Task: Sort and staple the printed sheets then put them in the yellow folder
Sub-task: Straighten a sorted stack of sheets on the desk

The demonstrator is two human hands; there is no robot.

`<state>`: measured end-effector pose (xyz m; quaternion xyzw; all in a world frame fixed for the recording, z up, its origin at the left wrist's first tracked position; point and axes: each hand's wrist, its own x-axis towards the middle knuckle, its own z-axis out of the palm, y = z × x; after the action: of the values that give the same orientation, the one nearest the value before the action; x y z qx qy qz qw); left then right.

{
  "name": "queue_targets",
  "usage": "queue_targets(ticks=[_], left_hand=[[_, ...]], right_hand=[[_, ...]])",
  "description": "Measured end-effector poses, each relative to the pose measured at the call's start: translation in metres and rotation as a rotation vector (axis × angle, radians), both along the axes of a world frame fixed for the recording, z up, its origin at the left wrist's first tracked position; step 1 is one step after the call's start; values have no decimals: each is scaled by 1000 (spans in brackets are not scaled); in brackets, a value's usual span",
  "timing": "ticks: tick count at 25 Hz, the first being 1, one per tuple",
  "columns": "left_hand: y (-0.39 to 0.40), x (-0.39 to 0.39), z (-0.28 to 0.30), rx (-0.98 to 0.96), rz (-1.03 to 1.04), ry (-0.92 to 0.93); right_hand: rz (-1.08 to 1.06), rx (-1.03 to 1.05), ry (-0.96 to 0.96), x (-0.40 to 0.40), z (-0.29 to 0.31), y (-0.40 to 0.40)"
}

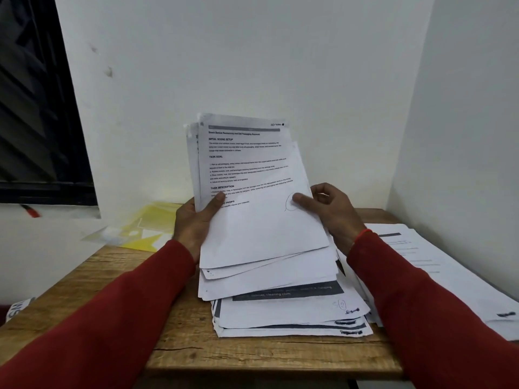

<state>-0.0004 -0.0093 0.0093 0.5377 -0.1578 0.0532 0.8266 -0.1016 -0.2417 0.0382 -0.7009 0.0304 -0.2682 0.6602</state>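
Note:
I hold a bundle of printed sheets point(252, 175) upright above the wooden table point(112, 290). My left hand point(196, 220) grips the bundle's lower left edge, thumb on the front page. My right hand point(328, 209) pinches the right edge of the front sheets, thumb on the paper. The sheets fan out unevenly at the bottom. Under them a stack of printed sheets point(292, 315) lies flat on the table. The yellow folder point(148, 223) lies at the table's back left, partly blurred. No stapler is in view.
Another spread of printed sheets point(427, 265) lies on the right side of the table by the wall. White walls close the back and right. A dark window point(36, 108) is at the left. A red-and-black pen-like object point(31, 210) rests on the sill.

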Motion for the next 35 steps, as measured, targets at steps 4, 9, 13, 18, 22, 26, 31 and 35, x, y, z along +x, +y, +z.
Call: queue_targets(ticks=[4, 9, 13, 18, 22, 26, 31, 35], left_hand=[[-1, -1, 2, -16, -19, -20], [3, 1, 2, -19, 21, -17], [6, 1, 9, -89, 19, -16], [6, 0, 11, -110, -20, -46], [3, 6, 2, -53, -45, 3], [1, 10, -3, -28, -42, 65], [2, 4, -2, -9, -24, 12], [1, -2, 5, -29, -94, -59]], right_hand=[[-144, -100, 6, 5, -4, -10], [-600, -111, -85, 5, 0, -62], [-934, -248, -94, -19, 4, -84], [-423, -186, -106, -4, 1, -56], [41, 9, -119, -8, 4, -7], [74, 79, -19, -4, -1, 11], [37, -9, 49, 0, -6, 6], [-52, -26, 16, 3, -8, 1]])
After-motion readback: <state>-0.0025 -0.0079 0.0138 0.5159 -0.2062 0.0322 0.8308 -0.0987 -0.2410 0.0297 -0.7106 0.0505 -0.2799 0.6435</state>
